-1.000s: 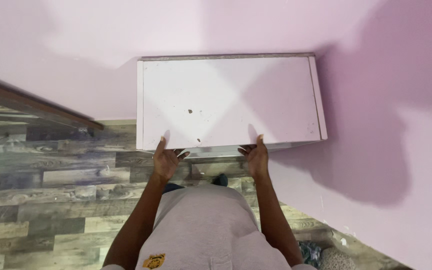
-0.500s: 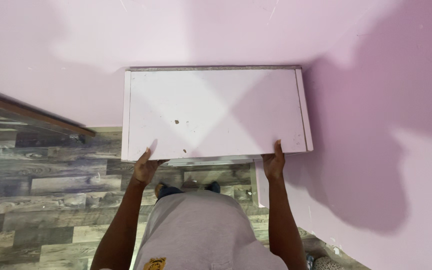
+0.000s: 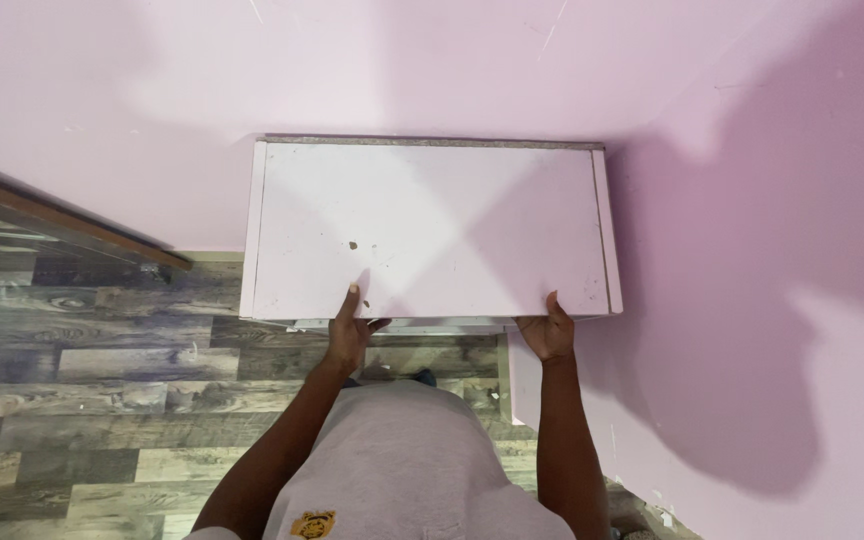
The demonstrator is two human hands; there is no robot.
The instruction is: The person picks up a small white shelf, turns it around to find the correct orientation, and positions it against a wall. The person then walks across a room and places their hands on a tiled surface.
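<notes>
Both hands gripping white cabinet (image 3: 432,225) front edge, left hand (image 3: 350,335), right hand (image 3: 549,332), fingers hidden underneath

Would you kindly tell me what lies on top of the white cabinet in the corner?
The white cabinet has only a few dark specks on its top, plus the thumbs of the left hand and right hand gripping its front edge. Whatever is inside or underneath is hidden.

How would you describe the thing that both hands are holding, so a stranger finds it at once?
Look at the corner where the two pink walls meet above the grey wood-plank floor. There stands a white cabinet with a flat rectangular top. The left hand and right hand grip its front edge; it is the only furniture there.
</notes>
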